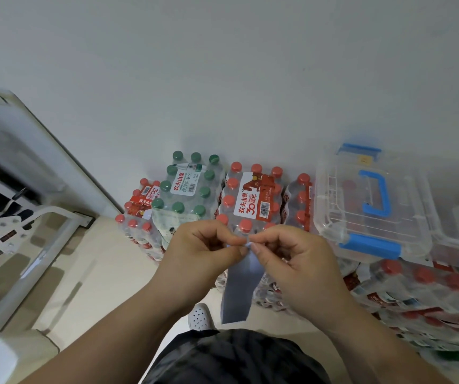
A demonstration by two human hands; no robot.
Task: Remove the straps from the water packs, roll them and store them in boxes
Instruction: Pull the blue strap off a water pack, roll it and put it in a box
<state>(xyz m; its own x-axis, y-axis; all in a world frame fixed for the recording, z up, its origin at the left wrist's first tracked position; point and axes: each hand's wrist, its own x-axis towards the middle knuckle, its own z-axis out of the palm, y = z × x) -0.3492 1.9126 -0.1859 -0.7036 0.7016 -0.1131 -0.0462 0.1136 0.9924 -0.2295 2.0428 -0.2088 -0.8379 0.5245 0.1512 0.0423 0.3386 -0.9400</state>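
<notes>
Head view: a flat grey plastic strap (238, 286) hangs toward 6 o'clock from its top end. There the left hand (197, 253) and right hand (292, 257) each pinch it in a thumb-and-forefinger grip. A red-capped shrink-wrapped water pack (253, 200) stands at 12 o'clock. A clear lidded plastic box with blue handle (372, 206) sits at 2 o'clock.

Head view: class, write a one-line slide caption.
The left hand and right hand pinch the top of a flat grey strap above red-capped water packs.

Pale floor (103, 275) with shrink-wrapped water packs (250, 200) along the wall (222, 79).
</notes>
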